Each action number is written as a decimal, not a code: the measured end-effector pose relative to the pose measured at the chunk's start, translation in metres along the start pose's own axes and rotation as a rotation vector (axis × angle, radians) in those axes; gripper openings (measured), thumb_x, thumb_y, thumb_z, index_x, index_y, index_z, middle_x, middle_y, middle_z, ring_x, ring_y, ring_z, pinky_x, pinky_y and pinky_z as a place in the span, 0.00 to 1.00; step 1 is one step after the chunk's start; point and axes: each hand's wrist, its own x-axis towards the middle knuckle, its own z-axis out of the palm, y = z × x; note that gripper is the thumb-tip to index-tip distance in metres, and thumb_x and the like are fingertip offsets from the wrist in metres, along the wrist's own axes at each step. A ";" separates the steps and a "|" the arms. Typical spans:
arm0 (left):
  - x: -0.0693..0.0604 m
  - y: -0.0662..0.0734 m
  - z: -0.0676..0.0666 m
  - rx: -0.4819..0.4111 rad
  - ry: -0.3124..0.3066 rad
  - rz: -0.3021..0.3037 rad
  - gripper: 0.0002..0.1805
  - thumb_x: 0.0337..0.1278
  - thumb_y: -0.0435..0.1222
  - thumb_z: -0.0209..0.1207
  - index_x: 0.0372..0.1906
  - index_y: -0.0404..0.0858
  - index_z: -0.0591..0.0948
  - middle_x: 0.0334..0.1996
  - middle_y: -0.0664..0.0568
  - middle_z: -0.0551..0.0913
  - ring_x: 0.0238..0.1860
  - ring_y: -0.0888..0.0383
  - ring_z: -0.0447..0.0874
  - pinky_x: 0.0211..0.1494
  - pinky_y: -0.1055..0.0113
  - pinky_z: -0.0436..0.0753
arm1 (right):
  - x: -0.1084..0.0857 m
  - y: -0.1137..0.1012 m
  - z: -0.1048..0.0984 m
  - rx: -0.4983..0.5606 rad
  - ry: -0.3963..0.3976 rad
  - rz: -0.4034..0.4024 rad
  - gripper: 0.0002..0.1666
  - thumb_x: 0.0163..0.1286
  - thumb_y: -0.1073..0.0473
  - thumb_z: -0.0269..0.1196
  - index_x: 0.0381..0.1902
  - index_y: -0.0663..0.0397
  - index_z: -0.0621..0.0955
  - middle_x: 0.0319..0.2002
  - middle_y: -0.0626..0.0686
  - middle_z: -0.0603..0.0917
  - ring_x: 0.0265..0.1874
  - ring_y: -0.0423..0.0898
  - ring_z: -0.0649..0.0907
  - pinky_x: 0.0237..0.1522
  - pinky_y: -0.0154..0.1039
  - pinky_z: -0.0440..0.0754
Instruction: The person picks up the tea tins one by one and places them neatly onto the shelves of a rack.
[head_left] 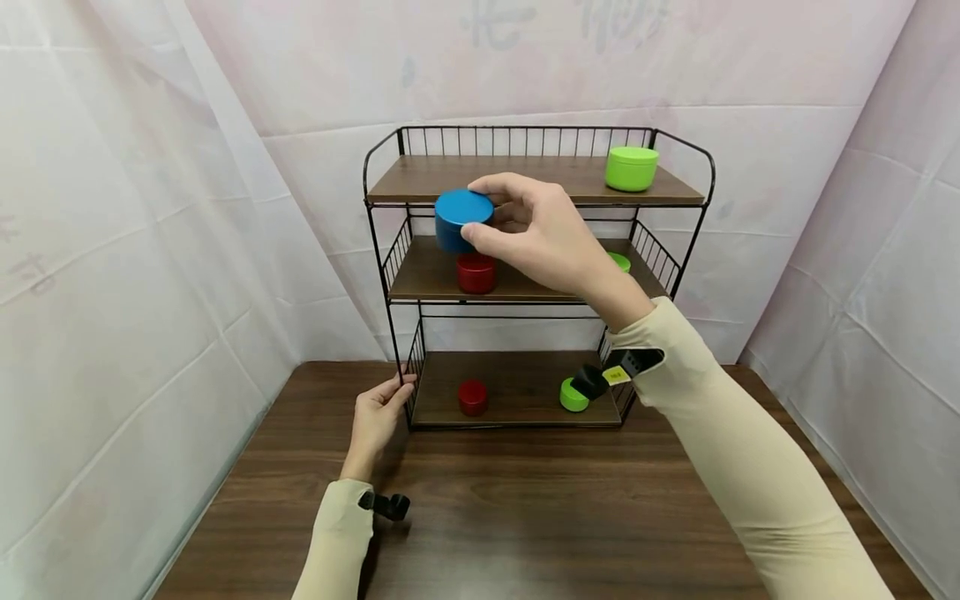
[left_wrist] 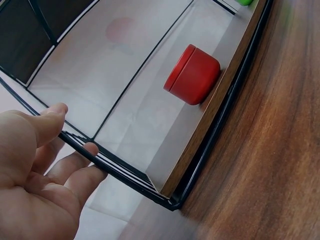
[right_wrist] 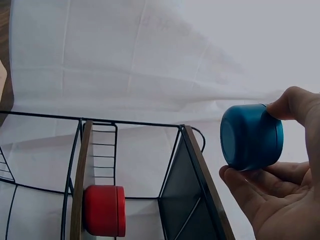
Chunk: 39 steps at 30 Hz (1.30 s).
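Note:
Between thumb and fingers, my right hand [head_left: 551, 237] pinches a round blue tin [head_left: 464, 220] with a flat lid. In the head view the tin appears in front of the rack's upper part; the right wrist view shows the tin [right_wrist: 251, 137] apart from the boards. My left hand [head_left: 377, 417] holds the black wire frame at the rack's lower left side, thumb and fingers around the bar in the left wrist view. A red tin [head_left: 476, 274] sits on the middle shelf, partly behind the blue one. Another red tin [head_left: 472, 397] stands on the bottom shelf.
The three-tier rack [head_left: 525, 290] has brown boards and wire sides. Green tins stand at its right: one on the top shelf [head_left: 632, 169], one on the middle [head_left: 619, 262], partly hidden by my arm, one on the bottom [head_left: 573, 396]. White cloth [head_left: 150, 250] hangs around the wooden table [head_left: 510, 517].

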 end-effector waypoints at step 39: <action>-0.003 0.002 0.009 0.049 0.002 0.054 0.14 0.70 0.35 0.64 0.54 0.33 0.88 0.67 0.40 0.78 0.63 0.58 0.81 0.51 0.83 0.79 | 0.056 0.010 -0.034 -0.127 0.090 0.221 0.30 0.73 0.44 0.64 0.68 0.48 0.79 0.61 0.51 0.84 0.53 0.42 0.85 0.51 0.37 0.81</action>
